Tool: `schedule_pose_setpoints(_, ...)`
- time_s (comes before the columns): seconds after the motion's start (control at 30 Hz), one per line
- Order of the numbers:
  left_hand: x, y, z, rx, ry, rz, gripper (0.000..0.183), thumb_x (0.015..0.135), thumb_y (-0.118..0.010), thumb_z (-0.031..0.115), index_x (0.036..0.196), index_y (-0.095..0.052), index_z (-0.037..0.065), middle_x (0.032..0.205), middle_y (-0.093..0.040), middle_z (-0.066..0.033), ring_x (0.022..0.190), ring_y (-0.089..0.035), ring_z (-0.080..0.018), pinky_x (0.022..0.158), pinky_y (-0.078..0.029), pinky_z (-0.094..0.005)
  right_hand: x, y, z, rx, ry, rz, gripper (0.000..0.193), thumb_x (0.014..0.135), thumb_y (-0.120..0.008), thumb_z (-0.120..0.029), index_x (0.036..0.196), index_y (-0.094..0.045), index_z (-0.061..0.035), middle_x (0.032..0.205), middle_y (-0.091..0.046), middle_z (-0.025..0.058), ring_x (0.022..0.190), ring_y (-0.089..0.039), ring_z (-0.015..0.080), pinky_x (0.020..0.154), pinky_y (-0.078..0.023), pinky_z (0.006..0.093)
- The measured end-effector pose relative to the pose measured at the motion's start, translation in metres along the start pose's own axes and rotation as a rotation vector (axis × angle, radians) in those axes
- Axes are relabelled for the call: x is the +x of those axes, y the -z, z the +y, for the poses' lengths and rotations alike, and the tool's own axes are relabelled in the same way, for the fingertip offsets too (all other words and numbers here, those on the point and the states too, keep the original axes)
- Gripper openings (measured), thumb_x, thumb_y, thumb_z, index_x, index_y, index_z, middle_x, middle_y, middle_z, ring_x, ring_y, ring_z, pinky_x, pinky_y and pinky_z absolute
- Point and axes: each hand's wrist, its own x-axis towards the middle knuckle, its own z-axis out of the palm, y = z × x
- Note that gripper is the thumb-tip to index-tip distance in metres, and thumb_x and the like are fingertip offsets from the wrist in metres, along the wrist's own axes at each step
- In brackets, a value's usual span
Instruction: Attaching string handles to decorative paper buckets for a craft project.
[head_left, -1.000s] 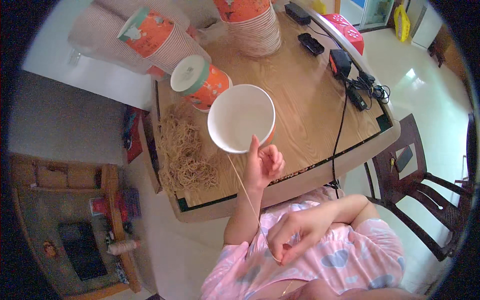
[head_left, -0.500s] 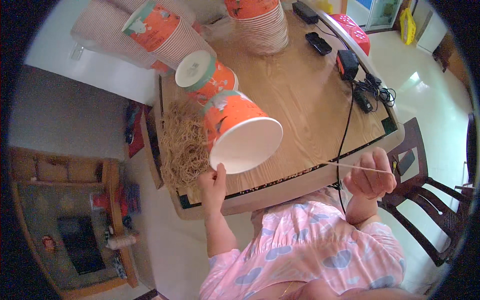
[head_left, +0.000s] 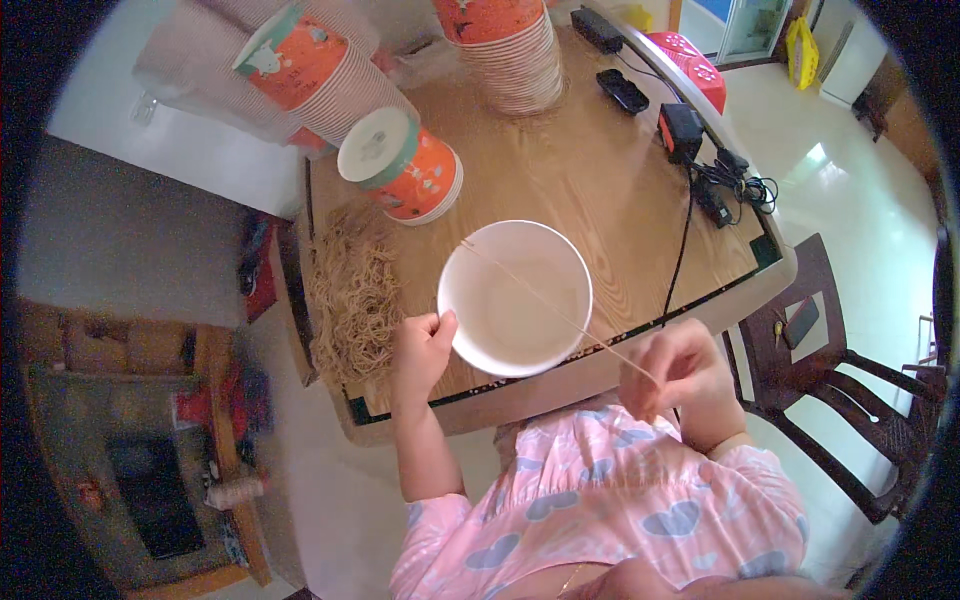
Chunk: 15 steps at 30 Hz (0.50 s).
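My left hand [head_left: 420, 358] grips the rim of a paper bucket [head_left: 515, 305], thumb over the edge. The bucket's white inside faces up toward me, above the table's near edge. Fingers of my right hand [head_left: 685, 378] pinch one end of a thin tan string [head_left: 560, 312], which stretches across the bucket's mouth with its far end near the upper left rim. Left of the bucket lies a tangled heap of tan strings [head_left: 352, 300]. Just beyond stands a short upside-down stack of orange and green paper buckets [head_left: 415, 180].
Tall nested stacks of paper buckets [head_left: 510, 65] stand at the back, some in clear plastic [head_left: 200, 70]. Along the right side of the wooden table [head_left: 570, 170] lie a black and orange charger [head_left: 680, 132], coiled cables [head_left: 745, 185] and a black tray [head_left: 622, 92]. A dark chair [head_left: 800, 320] is at right.
The bucket has turned from tilted sideways to mouth up and moved slightly right. My right hand has moved left and down, bringing the string over the bucket's opening.
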Motion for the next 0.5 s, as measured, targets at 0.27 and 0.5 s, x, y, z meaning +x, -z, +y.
schedule_pose_setpoints(0.27,-0.052,-0.033,0.071,-0.140,-0.516,0.141,0.020,0.077,-0.065,0.010,0.093,-0.058,0.000,0.080,-0.055,-0.0041,0.062,-0.045,-0.0076,0.053,-0.038,-0.0204,0.034,0.009,0.014,-0.909,0.333,0.183,0.008,0.073,-0.068,-0.007,0.078,-0.062,-0.0053,0.088,-0.057,0.0068,0.085,-0.054,0.0208,0.073,-0.043,0.0293)
schedule_pose_setpoints(0.5,-0.062,-0.053,0.064,-0.674,-0.045,-0.255,0.016,0.080,-0.062,0.002,0.095,-0.063,-0.001,0.072,-0.055,-0.0029,0.060,-0.050,-0.0058,0.050,-0.040,-0.0191,0.058,0.003,0.020,-1.082,0.455,-0.052,0.014,0.071,-0.070,-0.010,0.083,-0.064,-0.0053,0.085,-0.055,0.0071,0.081,-0.053,0.0213,0.073,-0.041,0.0313)
